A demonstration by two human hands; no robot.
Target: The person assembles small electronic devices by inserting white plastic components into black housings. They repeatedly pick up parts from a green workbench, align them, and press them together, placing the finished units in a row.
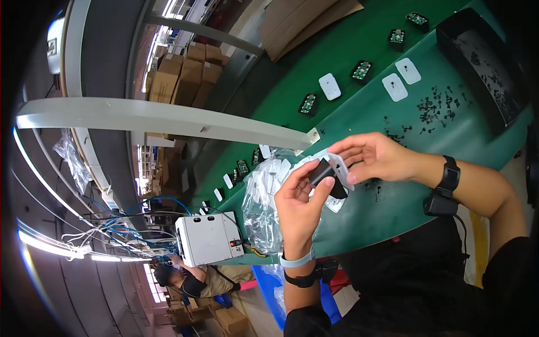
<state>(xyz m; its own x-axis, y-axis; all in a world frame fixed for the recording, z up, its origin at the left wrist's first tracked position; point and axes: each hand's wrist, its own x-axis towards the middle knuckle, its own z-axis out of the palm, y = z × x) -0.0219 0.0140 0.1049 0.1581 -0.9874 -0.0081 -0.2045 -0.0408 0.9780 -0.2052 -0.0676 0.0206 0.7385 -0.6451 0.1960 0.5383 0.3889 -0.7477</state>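
My left hand [300, 205] is closed around a small black case [321, 172], with the thumb across its side. Pinched in the fingers of my right hand [379, 159] is a white rounded plate [339, 167] with a dark part on it. Plate and case are held close together; whether they touch I cannot tell. Just left of my left hand lies a clear plastic bag [259, 205] containing white plates. Beyond my right hand, small black loose parts [435, 109] are scattered on the green table [348, 121].
Black cases with green circuit boards [361, 71] and white plates [394, 87] line the far strip. A black tray [477, 64] stands far right. A metal post [185, 119] meets the table ahead. A white machine [209, 238] stands left, a blue bin [266, 289] below. A person [196, 279] is beyond.
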